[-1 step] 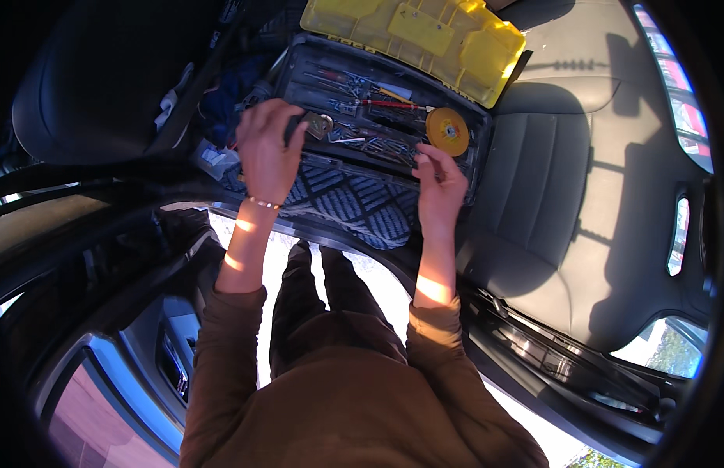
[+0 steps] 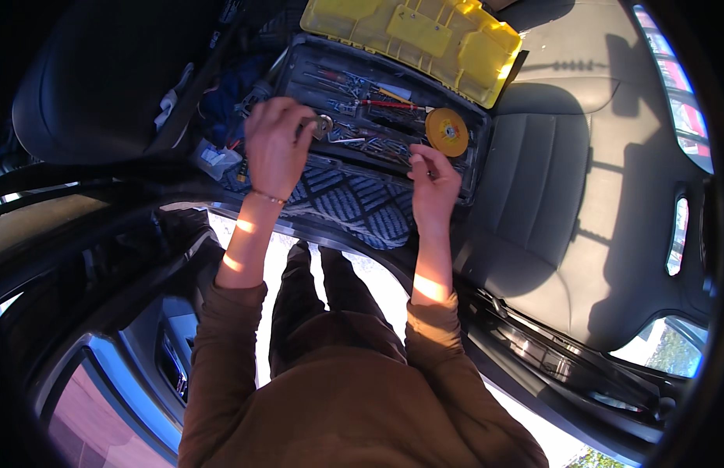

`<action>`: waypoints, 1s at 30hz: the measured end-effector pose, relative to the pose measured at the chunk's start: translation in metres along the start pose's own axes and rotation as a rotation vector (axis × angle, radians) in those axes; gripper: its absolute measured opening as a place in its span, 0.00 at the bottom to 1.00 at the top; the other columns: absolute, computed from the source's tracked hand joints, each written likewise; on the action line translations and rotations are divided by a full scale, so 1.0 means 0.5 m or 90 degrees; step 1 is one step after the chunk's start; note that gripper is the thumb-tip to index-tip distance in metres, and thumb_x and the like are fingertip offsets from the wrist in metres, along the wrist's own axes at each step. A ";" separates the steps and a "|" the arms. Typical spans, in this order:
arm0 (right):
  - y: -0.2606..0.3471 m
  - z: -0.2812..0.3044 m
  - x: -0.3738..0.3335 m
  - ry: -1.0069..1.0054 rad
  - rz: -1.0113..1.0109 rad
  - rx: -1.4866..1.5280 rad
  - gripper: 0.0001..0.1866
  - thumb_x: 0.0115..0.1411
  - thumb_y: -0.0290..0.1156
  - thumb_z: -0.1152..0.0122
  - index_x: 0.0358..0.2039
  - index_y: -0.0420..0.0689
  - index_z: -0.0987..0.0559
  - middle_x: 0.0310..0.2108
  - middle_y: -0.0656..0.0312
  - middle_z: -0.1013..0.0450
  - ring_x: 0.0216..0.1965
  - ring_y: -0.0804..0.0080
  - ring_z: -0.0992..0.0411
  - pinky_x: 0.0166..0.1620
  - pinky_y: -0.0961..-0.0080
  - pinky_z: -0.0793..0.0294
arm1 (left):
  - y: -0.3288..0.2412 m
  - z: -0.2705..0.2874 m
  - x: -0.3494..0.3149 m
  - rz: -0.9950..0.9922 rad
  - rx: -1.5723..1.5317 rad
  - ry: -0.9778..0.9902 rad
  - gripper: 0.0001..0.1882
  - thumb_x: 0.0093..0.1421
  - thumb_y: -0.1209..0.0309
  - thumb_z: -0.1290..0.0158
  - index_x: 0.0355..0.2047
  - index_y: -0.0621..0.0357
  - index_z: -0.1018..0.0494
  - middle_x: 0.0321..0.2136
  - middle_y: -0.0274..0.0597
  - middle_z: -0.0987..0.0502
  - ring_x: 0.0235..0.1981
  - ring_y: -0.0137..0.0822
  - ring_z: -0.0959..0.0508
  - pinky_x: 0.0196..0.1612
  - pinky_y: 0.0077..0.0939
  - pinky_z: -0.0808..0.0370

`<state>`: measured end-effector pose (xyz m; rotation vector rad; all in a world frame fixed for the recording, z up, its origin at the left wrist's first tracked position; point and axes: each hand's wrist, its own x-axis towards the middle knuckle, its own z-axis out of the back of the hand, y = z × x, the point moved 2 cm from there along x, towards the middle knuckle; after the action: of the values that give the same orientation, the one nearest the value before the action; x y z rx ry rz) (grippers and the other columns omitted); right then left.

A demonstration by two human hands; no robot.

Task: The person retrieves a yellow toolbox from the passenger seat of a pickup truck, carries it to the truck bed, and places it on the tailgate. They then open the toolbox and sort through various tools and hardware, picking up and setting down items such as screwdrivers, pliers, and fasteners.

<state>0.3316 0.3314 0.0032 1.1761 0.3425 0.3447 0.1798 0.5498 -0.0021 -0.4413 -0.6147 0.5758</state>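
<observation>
A black toolbox [image 2: 298,64] stands open in front of me with its yellow lid [image 2: 420,35] tipped back. My left hand [image 2: 274,148], slightly blurred, is over its near left part. Its thumb and fingers close around a small metal piece with a round end [image 2: 323,125], largely covered by the fingers. At the near right side, my right hand [image 2: 437,187] has its fingers curled in a pinch; a small dark thing in them is too small to name. Beyond it lies a yellow disc [image 2: 446,132]. A red-handled tool [image 2: 381,103] and several loose metal tools lie inside the box.
A patterned mat [image 2: 350,204] lies under the box's near edge. To the right is a grey car seat [image 2: 533,175], to the left a dark seat [image 2: 85,86]. A clear plastic bag [image 2: 216,159] lies left of my left hand. The blue-edged car door [image 2: 124,374] is at lower left.
My left hand has shifted slightly right, covering more of the metal piece. The right hand has drawn a little to the left, away from the disc.
</observation>
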 end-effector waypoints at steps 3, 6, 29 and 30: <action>-0.005 -0.038 0.018 0.010 0.106 -0.155 0.08 0.67 0.21 0.36 0.44 0.40 0.14 0.36 0.62 0.21 0.33 0.76 0.25 0.39 0.76 0.25 | -0.025 -0.041 0.042 -0.051 -0.005 0.099 0.08 0.52 0.71 0.31 0.34 0.50 0.15 0.37 0.37 0.22 0.46 0.43 0.24 0.50 0.40 0.30; 0.002 -0.073 0.029 0.037 0.158 -0.248 0.08 0.64 0.20 0.36 0.42 0.42 0.14 0.36 0.56 0.24 0.35 0.62 0.23 0.41 0.67 0.24 | -0.025 -0.060 0.055 -0.055 0.050 0.188 0.08 0.51 0.70 0.30 0.33 0.49 0.14 0.35 0.36 0.24 0.46 0.42 0.25 0.51 0.40 0.30; 0.057 -0.155 0.134 -0.011 0.352 -0.334 0.07 0.61 0.21 0.37 0.39 0.40 0.15 0.42 0.54 0.23 0.46 0.50 0.26 0.50 0.57 0.26 | -0.030 0.009 -0.031 0.028 -0.024 0.004 0.10 0.58 0.78 0.38 0.41 0.57 0.19 0.38 0.44 0.20 0.41 0.51 0.22 0.46 0.42 0.26; 0.056 -0.166 0.146 0.002 0.363 -0.343 0.08 0.60 0.21 0.37 0.39 0.40 0.14 0.42 0.54 0.23 0.46 0.50 0.26 0.50 0.57 0.26 | -0.034 0.016 -0.045 0.041 -0.034 0.003 0.10 0.58 0.79 0.38 0.41 0.57 0.19 0.39 0.44 0.20 0.41 0.51 0.22 0.45 0.42 0.26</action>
<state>0.3587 0.4418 -0.0051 0.7185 -0.0968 0.8765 0.1657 0.5246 0.0037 -0.5134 -0.6140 0.6207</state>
